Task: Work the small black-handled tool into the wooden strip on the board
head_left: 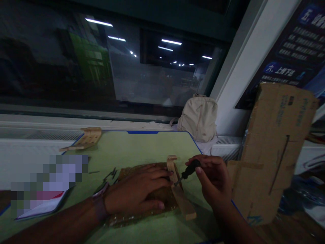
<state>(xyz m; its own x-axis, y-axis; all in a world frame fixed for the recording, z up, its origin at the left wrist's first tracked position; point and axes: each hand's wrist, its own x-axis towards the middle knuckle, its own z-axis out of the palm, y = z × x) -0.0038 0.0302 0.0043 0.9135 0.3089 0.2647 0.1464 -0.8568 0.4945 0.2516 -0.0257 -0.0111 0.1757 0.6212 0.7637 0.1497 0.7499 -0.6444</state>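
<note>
My right hand (214, 178) is closed round the black handle of a screwdriver (191, 168). The tool is tilted, and its metal shaft reaches down to the upper face of a narrow wooden piece (184, 202) with a curved far end. My left hand (138, 189) lies flat, fingers stretched out, on a brown board (166, 196). Its fingertips touch or nearly touch the wooden piece's left side. Whether a screw sits under the screwdriver's tip is too small to tell.
Several small dark metal items (111, 174) lie left of the board. A wooden part with holes (87, 139) rests at the table's far left corner. A blurred-out booklet (48, 200) is at left, a beige backpack (199, 117) behind, and a tall cardboard box (276, 152) at right.
</note>
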